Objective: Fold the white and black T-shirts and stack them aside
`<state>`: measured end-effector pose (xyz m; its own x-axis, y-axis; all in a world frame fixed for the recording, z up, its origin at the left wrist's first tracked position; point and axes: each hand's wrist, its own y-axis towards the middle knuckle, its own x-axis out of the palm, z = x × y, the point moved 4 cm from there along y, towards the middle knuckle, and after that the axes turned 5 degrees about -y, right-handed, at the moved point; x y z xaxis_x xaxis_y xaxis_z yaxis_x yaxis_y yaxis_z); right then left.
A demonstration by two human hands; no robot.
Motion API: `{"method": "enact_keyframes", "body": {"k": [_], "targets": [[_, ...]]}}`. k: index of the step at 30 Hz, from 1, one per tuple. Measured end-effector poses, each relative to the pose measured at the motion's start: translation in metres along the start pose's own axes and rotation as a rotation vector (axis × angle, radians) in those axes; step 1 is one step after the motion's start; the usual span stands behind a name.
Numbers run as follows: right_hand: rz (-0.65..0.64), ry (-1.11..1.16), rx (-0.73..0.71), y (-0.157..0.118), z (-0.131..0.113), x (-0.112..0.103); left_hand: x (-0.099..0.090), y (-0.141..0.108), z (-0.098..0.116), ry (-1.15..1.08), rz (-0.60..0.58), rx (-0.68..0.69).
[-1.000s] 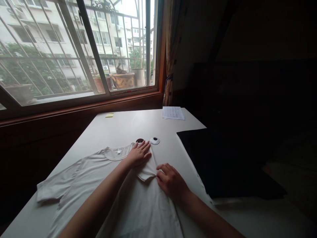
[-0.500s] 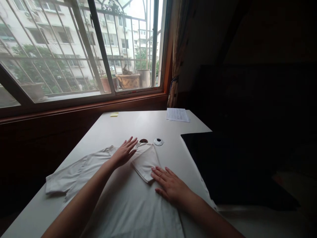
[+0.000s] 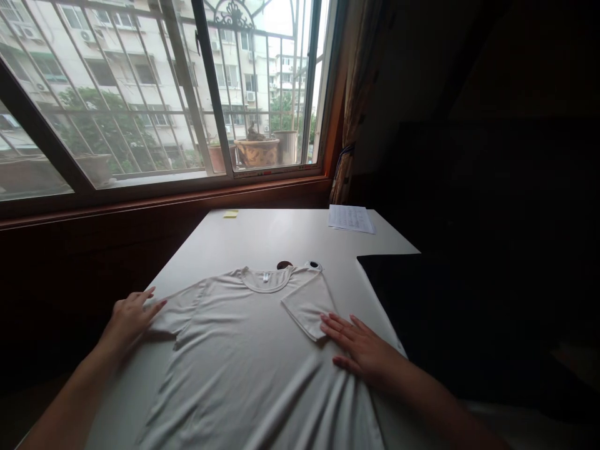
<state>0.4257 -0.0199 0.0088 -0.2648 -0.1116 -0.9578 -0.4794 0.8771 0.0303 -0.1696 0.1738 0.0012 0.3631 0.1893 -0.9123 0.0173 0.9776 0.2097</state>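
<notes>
A white T-shirt (image 3: 244, 350) lies spread on the white table (image 3: 281, 234), its neckline toward the window. The sleeve on the right is folded inward over the shirt's body. My right hand (image 3: 363, 350) rests flat on the edge of that folded sleeve, fingers spread. At the far left, my left hand (image 3: 134, 315) is at the end of the other sleeve (image 3: 169, 312), which reaches out sideways; its fingers are apart, with the fingertips on or just above the fabric.
Papers (image 3: 351, 219) and a yellow note (image 3: 231, 214) lie at the table's far side. Beyond the collar are a brown round piece (image 3: 284, 265) and a white ring (image 3: 314, 266). Dark cloth (image 3: 422, 312) covers the right side. A barred window (image 3: 262, 94) stands behind.
My left hand has moved from near the collar to the left sleeve, uncovering the neckline. My right hand remains at the folded sleeve. The view has shifted slightly left.
</notes>
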Motion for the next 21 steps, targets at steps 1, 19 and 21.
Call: {"method": "enact_keyframes", "body": {"k": [1,19,21], "targets": [[-0.006,0.011,0.007,-0.002,0.001,-0.001,-0.001,-0.002,-0.001,0.012,-0.014,-0.034],[0.197,0.063,-0.121,0.024,-0.072,-0.036,-0.036,0.026,0.048,-0.258,-0.066,-0.088],[0.189,0.161,-0.099,0.038,-0.085,-0.033,-0.043,0.027,0.070,-0.275,-0.015,-0.015]]}}
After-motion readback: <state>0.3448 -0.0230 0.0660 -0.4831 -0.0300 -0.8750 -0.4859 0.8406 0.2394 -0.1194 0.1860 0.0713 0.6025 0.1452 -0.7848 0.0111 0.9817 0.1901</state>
